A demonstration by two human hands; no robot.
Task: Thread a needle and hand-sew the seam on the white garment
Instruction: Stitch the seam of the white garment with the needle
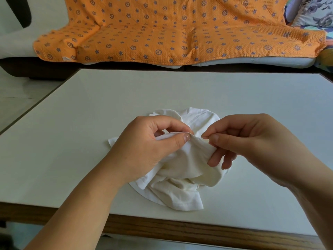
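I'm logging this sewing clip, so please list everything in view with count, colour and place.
white garment: one, white, crumpled on the table
needle: one, silvery, at the garment's raised fold
table: one, pale top with wooden edge, foreground
blanket: one, orange with blue stars, over the sofa
sofa: one, pale, behind the table
floral cushion: one, blue-grey pattern, top right
left hand: one, pinches the garment's fold
right hand: one, pinches the needle
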